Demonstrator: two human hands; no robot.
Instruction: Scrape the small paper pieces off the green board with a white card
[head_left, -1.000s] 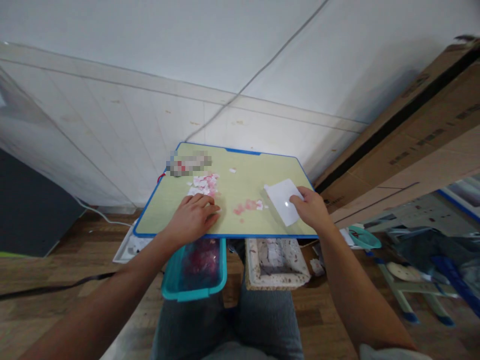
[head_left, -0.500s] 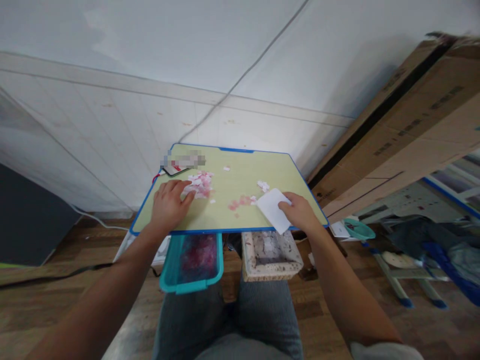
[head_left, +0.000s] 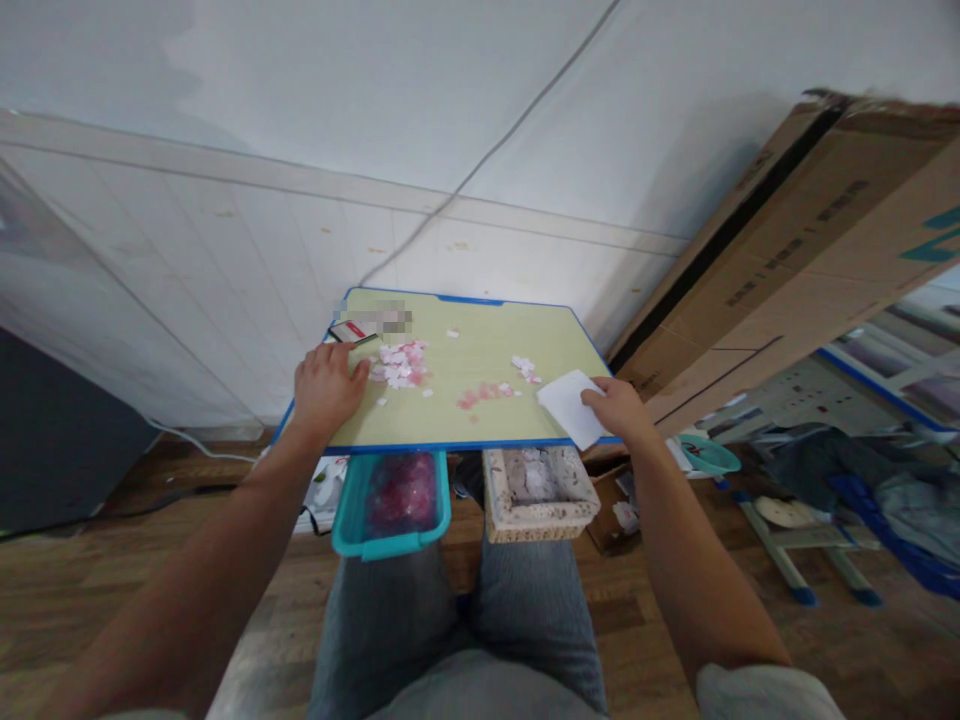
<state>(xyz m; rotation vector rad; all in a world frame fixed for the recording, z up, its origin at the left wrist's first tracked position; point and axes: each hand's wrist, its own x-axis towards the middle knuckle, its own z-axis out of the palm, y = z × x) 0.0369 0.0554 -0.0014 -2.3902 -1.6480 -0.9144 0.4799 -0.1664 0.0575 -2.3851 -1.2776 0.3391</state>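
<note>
One pair of denim-clad legs (head_left: 375,625), at 6 o'clock of the tabletop; cut off below. One turquoise tub (head_left: 391,547), at 7; far end hidden under the tabletop (head_left: 442,420), reddish contents blurred. One speckled basket (head_left: 540,522), at 5; likewise partly covered. One right hand (head_left: 619,408), at 4: thumb and fingers pinching a white sheet (head_left: 568,402), gripped corner hidden. One left hand (head_left: 326,388), at 9: thumb slightly apart from fingers, gap narrow, nothing seen between; fingertips indistinct. One patch of pink pieces (head_left: 480,396), near centre towards 5; too small to identify. One heap of pink-and-white scraps (head_left: 401,365), at 9, just inward of the left hand. One pale cluster (head_left: 523,367), at 3. One flat object (head_left: 356,330), at 10; mostly pixelated. One grey cable (head_left: 517,125), towards 12; top cut off.
</note>
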